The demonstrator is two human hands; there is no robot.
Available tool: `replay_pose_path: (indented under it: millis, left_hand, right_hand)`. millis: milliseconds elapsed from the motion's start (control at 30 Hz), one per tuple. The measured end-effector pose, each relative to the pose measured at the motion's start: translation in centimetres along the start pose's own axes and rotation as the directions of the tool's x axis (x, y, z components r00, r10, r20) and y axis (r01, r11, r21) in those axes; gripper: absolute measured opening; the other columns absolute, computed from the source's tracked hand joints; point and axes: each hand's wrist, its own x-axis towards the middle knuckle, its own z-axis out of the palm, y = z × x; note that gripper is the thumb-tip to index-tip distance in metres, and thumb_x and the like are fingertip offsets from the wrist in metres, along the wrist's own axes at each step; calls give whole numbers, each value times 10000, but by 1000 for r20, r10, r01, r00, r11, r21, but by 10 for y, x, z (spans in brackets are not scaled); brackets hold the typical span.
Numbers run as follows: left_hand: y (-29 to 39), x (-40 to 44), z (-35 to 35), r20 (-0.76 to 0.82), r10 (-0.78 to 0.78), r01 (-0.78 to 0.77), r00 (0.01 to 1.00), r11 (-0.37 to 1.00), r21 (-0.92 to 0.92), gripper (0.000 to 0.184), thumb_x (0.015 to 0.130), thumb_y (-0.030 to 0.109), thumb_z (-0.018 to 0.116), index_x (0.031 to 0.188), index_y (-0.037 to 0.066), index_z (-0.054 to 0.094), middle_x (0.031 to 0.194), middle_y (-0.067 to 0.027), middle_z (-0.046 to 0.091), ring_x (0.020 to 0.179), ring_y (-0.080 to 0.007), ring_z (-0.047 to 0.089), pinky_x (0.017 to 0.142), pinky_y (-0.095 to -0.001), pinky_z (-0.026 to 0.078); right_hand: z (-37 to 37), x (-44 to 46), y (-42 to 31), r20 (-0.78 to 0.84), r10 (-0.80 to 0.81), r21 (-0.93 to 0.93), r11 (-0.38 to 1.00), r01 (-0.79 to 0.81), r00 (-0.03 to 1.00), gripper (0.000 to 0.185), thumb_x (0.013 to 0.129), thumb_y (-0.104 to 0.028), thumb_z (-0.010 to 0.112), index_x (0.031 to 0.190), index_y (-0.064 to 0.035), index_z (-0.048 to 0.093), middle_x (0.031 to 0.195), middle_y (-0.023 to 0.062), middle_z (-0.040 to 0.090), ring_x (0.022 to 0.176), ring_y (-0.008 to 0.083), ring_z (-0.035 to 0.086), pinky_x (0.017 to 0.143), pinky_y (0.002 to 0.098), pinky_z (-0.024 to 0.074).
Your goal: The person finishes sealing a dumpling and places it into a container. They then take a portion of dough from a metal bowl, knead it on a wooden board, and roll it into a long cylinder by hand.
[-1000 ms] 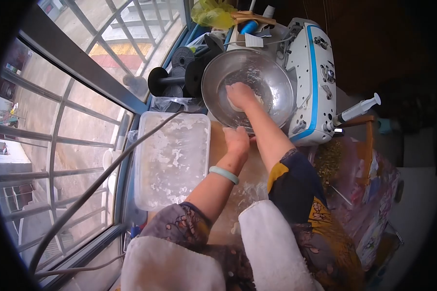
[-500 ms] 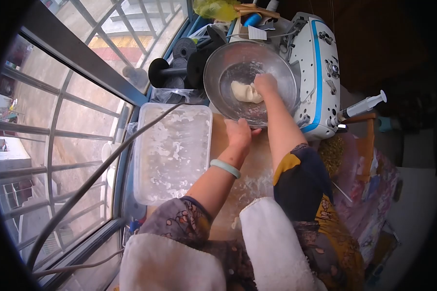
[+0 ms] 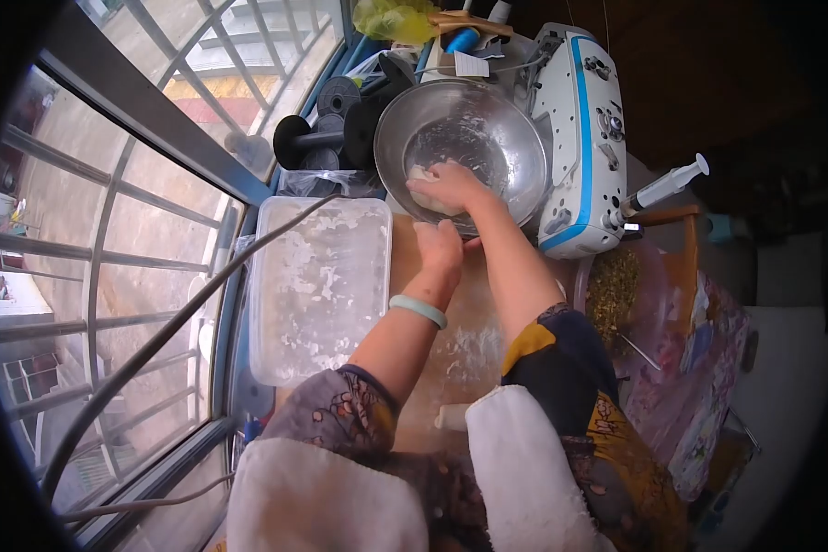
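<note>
A wide metal bowl (image 3: 517, 138), tilted a little and smeared with flour, holds a lump of pale dough (image 3: 419, 195) at its near left side. My right hand (image 3: 453, 188) is inside the bowl, its fingers curled over the dough and hiding part of it. At the near rim, my left hand (image 3: 440, 248) grips the bowl, thumb at the edge and fingers partly hidden below. A pale green bangle (image 3: 419, 310) circles my left wrist. Beneath my arms lies a floury wooden board (image 3: 469, 354).
A floury plastic box (image 3: 322, 290) stands left, beside the barred window. Black spools (image 3: 317, 138) sit behind it. A white sewing machine (image 3: 575, 138) flanks the bowl, with a syringe (image 3: 667, 186) sticking out. Chopped filling (image 3: 614, 290) lies at right. A pale cylinder (image 3: 452, 417) rests on the board.
My right hand has moved from the bowl's right side to its near left, over the dough. The dough has shifted left and nearer. My left hand stays at the rim.
</note>
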Motion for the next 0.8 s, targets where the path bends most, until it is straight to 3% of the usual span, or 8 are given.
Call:
replay_pose_path:
  millis: [167, 267, 400, 433, 567, 667, 733, 800]
  left_hand:
    - [1, 4, -1, 55, 25, -24, 998, 1000, -15, 548, 945, -9, 392, 1463, 42, 220, 1390, -205, 434, 1051, -320, 629, 632, -355, 651]
    - [8, -4, 1, 48, 8, -6, 999, 999, -32, 538, 946, -4, 395, 1454, 35, 221, 1388, -203, 439, 1046, -317, 627, 627, -356, 648]
    - [8, -5, 4, -59, -9, 9, 998, 1000, -3, 417, 915, -12, 415, 1315, -47, 302, 1275, -234, 510, 953, -310, 670, 613, -352, 653]
    - [8, -4, 4, -71, -17, 17, 997, 1000, -1, 415, 914, -9, 419, 1310, -49, 302, 1271, -235, 511, 950, -311, 670, 612, -353, 653]
    - [7, -4, 3, -27, -6, 6, 1000, 1000, -11, 413, 915, -4, 424, 1304, -56, 297, 1263, -233, 513, 961, -307, 665, 608, -356, 651]
    - [8, -5, 1, 15, -20, 20, 1000, 1000, -8, 455, 953, 31, 409, 1368, -63, 248, 1347, -237, 448, 1010, -306, 623, 621, -358, 644]
    - [6, -3, 3, -5, 13, -13, 1000, 1000, -17, 422, 931, 9, 413, 1326, -56, 281, 1295, -233, 492, 981, -306, 649, 617, -357, 648]
    - [3, -1, 2, -18, 17, -17, 1000, 1000, -14, 415, 920, -2, 415, 1315, -47, 296, 1275, -227, 513, 969, -306, 662, 613, -356, 647]
  right_hand:
    - [7, -7, 18, -70, -130, -96, 988, 123, 989, 713, 699, -365, 775, 1288, -3, 601, 1233, 250, 631, 1168, 387, 600, 1004, 411, 473]
    - [-14, -13, 15, -188, -36, 42, 998, 45, 982, 575, 716, -273, 762, 1205, -2, 633, 1194, 244, 643, 1122, 392, 617, 975, 411, 490]
    - [-44, -17, 6, -732, -123, -204, 978, -43, 670, 525, 738, -174, 771, 1217, -105, 567, 1139, 147, 613, 1113, 369, 558, 920, 493, 472]
    - [-46, -19, 3, -767, -145, -215, 976, -38, 626, 544, 762, -160, 755, 1257, -125, 533, 1164, 123, 593, 1139, 374, 534, 915, 514, 461]
    - [10, -11, 32, -508, -47, -290, 950, -119, 860, 573, 803, -91, 696, 1344, -146, 517, 1263, 113, 581, 1217, 371, 512, 963, 535, 436]
    - [-23, -11, 7, -310, 104, -272, 943, -193, 945, 520, 805, -76, 683, 1314, -130, 588, 1270, 120, 602, 1225, 346, 530, 996, 563, 410]
    - [-23, 4, 38, -455, 101, 116, 992, -54, 885, 371, 809, -74, 680, 1180, -65, 677, 1182, 129, 657, 1036, 287, 646, 900, 479, 500]
    - [-13, 9, 53, -532, 266, 563, 820, 102, 804, 325, 810, -80, 685, 1132, -35, 692, 1137, 137, 677, 928, 265, 683, 832, 412, 542]
